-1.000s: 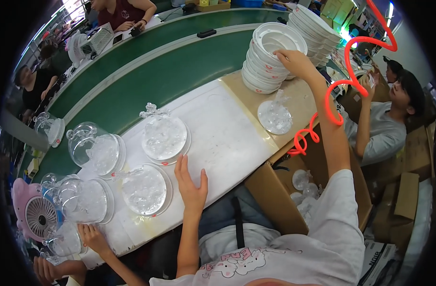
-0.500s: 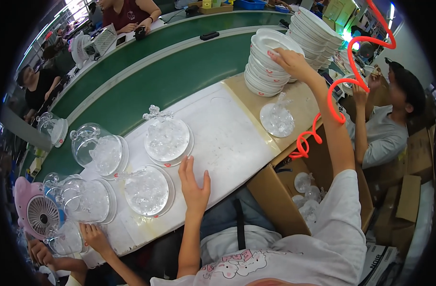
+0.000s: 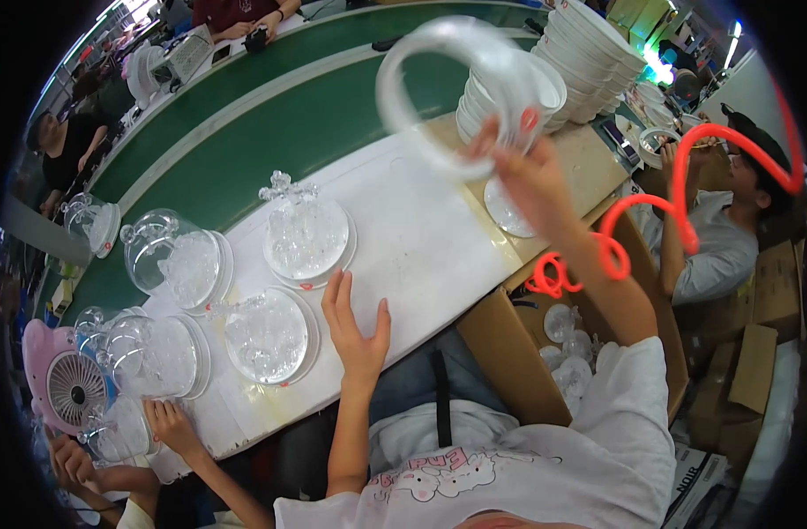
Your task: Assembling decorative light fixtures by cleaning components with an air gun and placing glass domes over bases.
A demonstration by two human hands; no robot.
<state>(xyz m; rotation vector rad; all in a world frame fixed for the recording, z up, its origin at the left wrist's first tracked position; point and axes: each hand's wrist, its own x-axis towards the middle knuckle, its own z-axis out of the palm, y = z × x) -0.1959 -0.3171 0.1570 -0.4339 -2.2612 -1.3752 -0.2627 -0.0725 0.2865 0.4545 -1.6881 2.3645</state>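
Observation:
My right hand (image 3: 536, 181) grips a white round base (image 3: 393, 106) with a thick rim and a small red mark. It is tilted up over the table and smeared by motion. My left hand (image 3: 358, 333) is open, fingers spread, just above the white tabletop. Close to its fingertips is a white base carrying a clear disc with a clear ornament (image 3: 305, 236). A similar clear piece (image 3: 267, 335) on a white base lies to its left. Partly behind my right wrist, a clear disc (image 3: 507, 210) rests on cardboard.
Stacks of white bases (image 3: 589, 66) stand at the back right. A red coiled hose (image 3: 633, 204) hangs beside my right arm, above a cardboard box (image 3: 518, 353) of clear pieces. A co-worker's hand (image 3: 170, 425) touches a clear-domed piece at left. A green conveyor (image 3: 245, 150) runs behind.
My right hand has lifted a white base off the nearer stack and brought it left and toward me. My left hand has stayed nearly in place. The red hose has swung.

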